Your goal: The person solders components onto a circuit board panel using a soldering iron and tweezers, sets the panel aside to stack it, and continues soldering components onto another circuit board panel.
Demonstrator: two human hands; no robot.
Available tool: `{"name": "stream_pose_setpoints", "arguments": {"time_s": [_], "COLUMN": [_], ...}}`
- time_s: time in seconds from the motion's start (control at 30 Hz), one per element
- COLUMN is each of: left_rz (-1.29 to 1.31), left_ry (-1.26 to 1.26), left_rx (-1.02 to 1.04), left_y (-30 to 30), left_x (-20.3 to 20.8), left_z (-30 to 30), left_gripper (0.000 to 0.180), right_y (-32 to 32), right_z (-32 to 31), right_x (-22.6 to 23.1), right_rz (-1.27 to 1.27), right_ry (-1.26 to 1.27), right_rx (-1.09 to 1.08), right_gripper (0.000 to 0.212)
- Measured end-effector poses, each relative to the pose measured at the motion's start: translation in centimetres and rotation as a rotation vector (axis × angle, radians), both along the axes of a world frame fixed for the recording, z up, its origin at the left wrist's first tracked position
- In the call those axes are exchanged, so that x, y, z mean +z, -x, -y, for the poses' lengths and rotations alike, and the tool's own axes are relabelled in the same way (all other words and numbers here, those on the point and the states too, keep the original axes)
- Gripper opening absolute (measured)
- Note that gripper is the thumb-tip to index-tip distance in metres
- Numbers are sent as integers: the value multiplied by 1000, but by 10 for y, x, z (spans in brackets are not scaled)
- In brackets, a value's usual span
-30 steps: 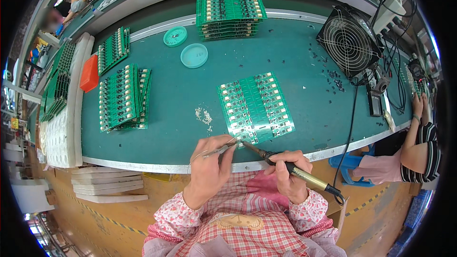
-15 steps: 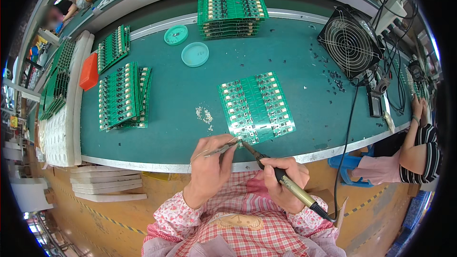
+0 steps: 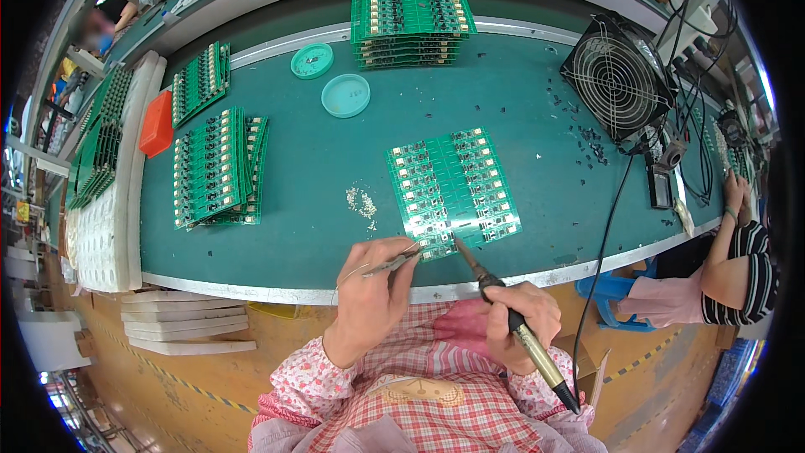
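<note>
Site: electronics assembly workshop, hand-soldering area.
Evidence: green worktop (image 3: 293, 168) carrying stacked circuit boards (image 3: 411, 8), scattered small black components (image 3: 593, 151) and a caged fan (image 3: 616, 75); corded soldering iron (image 3: 537, 353) held by the right hand (image 3: 538, 310) over a single board (image 3: 453, 189); other people (image 3: 728, 285) at neighbouring stations; yellow-and-black striped tape (image 3: 197, 383) along the floor (image 3: 287, 337).

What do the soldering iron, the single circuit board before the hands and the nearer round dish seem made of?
Soldering iron: dull dark shaft, likely metal; black grip, rubber or plastic; shiny gold-toned rear, metal or coated plastic.
Circuit board: probably resin laminate, glossy green, judging by its white glare.
Round dish: likely moulded plastic, from its even turquoise colour.
</note>
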State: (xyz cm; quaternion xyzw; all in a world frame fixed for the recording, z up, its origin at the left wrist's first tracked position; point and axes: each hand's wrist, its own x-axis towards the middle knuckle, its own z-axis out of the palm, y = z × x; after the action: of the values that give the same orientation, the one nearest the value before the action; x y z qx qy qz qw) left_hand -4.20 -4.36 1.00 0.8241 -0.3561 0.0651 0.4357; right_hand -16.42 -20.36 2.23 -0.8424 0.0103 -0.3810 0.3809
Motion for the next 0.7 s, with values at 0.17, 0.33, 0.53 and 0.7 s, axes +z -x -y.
{"name": "stream_pose_setpoints", "arguments": {"time_s": [0.17, 0.33, 0.53, 0.7], "left_rz": [-16, -11, -48, -45], "left_ry": [-21, -21, 41, -2], "left_rx": [12, -7, 113, 174], "left_y": [2, 0, -13, -19], "left_x": [0, 3, 3, 1], "left_z": [-1, -4, -28, -37], "left_gripper": [14, 14, 13, 11], "right_y": [-17, -28, -40, -40], "right_z": [8, 1, 2, 2], "right_x": [-8, -13, -15, -18], "right_rz": [-99, -317, -321, -249], "right_ry": [162, 257, 215, 185], "right_rx": [-95, -214, -225, -245], "right_gripper": [44, 67, 71, 71]}}
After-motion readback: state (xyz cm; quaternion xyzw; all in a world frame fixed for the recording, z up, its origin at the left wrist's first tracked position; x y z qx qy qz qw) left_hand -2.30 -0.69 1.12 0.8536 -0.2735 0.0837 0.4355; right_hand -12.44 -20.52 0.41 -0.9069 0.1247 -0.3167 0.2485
